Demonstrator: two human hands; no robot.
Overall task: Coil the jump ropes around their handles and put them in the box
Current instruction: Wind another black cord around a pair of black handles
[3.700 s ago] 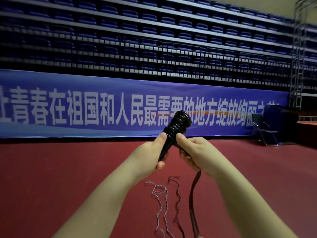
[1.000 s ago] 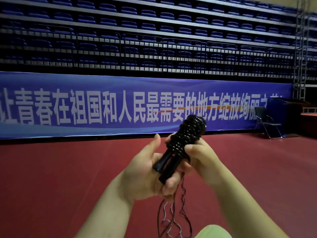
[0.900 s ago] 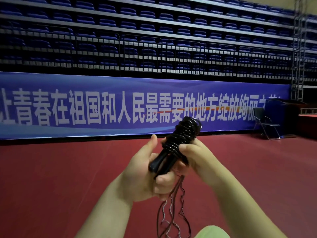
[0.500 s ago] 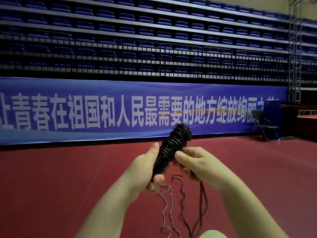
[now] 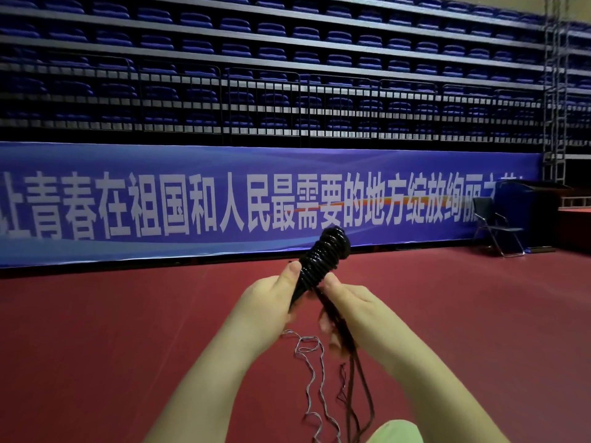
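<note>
Midway, we gripped the handles (image 5: 307, 282) in our left hand (image 5: 268, 302) while our right hand (image 5: 348, 310) pinched the loose rope (image 5: 358, 372) at centre frame, coils half-wound, no box visible.

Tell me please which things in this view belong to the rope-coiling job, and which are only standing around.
Belong to the job:
- black jump rope, partly coiled around its handles
- left hand, gripping the handles
- right hand, holding the loose rope
- thin grey rope lying on the floor

Only standing around:
- folding chair
- blue banner
- blue stadium seats
- metal truss
</note>
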